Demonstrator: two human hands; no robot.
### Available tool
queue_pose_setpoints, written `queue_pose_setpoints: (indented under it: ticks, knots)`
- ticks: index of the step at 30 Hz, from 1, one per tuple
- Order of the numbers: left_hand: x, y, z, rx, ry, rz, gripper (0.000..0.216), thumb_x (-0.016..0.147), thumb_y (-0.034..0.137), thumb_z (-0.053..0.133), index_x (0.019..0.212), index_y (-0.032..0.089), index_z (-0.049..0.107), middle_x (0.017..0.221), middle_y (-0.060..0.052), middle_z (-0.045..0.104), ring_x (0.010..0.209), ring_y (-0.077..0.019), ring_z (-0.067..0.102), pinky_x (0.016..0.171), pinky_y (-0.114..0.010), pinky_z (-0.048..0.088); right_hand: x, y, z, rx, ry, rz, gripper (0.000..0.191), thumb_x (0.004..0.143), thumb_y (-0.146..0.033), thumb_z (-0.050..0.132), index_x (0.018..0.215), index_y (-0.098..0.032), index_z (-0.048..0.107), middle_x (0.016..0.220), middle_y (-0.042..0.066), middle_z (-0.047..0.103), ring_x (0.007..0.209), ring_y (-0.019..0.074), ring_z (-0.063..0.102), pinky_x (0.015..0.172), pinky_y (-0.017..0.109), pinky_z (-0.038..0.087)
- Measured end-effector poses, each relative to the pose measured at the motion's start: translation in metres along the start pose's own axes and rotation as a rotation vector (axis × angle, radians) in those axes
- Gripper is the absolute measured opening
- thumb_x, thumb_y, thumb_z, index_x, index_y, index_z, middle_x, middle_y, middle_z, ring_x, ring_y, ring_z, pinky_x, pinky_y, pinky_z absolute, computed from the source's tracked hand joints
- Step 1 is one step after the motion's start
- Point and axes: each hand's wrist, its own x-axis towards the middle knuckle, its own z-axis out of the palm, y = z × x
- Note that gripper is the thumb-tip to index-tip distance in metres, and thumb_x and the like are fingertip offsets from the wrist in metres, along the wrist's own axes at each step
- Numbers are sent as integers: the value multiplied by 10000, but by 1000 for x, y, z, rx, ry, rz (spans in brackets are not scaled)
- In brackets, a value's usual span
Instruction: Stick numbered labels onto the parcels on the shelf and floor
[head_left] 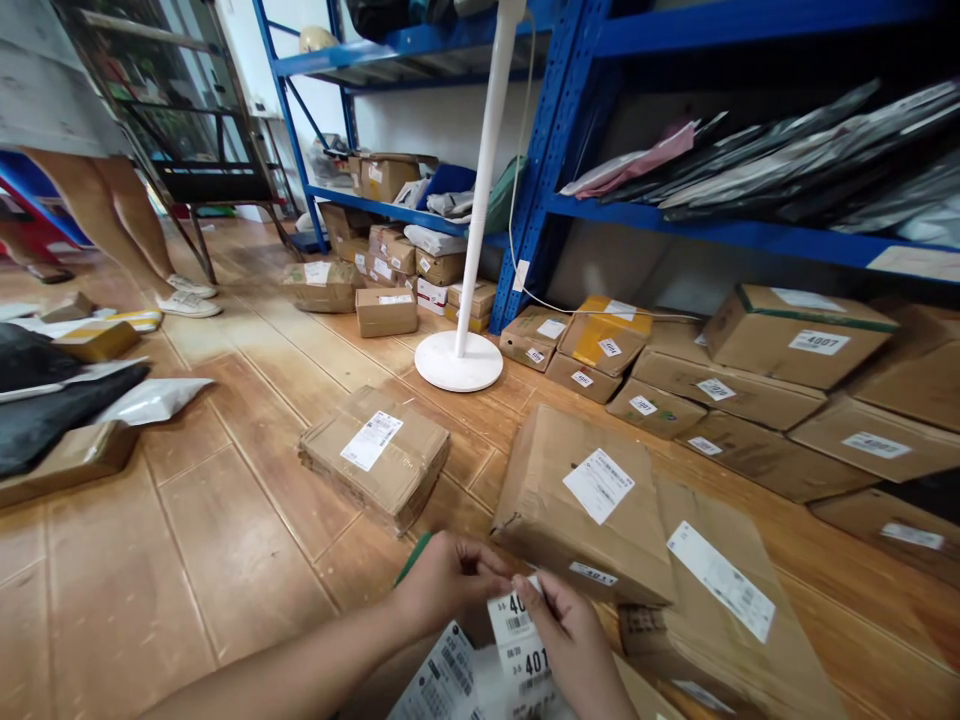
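My right hand (577,640) is closed on a strip of printed number labels (517,660), its thumb pressed on the top label. My left hand (450,580) is closed, with fingertips pinched at the strip's upper left corner. A green object (412,558) shows just behind my left hand; its kind is hidden. Below the hands lies a white shipping label (442,675) with barcodes, partly covered. Just beyond stands a large cardboard box (525,470) with a shipping label on top and a number sticker on its side. To its right is another labelled box (750,640).
A flat carton (405,450) lies on the wooden floor (247,540). A white pole with a round base (459,362) stands before blue shelving (555,160). Numbered boxes (817,340) line the right. Parcels (67,410) lie left, near a standing person's legs (112,210).
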Motion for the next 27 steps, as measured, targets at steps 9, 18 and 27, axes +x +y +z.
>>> queue_pose_setpoints:
  ticks: [9, 18, 27]
  knots:
    - [6, 3, -12, 156, 132, 15, 199, 656, 313, 592, 656, 123, 651, 585, 12, 601, 567, -102, 485, 568, -222, 371, 5, 11, 6, 325, -182, 133, 453, 636, -600, 656, 715, -156, 619, 648, 40, 646, 617, 174, 556, 607, 285, 428]
    - [7, 3, -17, 143, 93, 14, 270, 632, 372, 606, 677, 108, 641, 644, -28, 618, 624, -137, 517, 621, -261, 391, 1, 14, 21, 251, -9, 138, 594, 603, -700, 599, 710, -115, 606, 578, 24, 572, 520, 120, 432, 494, 241, 321]
    - [9, 5, -16, 178, 98, -16, 285, 629, 402, 575, 670, 122, 616, 634, -20, 590, 616, -140, 506, 608, -265, 381, 1, 10, 20, 311, 25, 141, 548, 706, -666, 526, 663, -126, 617, 554, 19, 562, 551, 136, 466, 540, 255, 372]
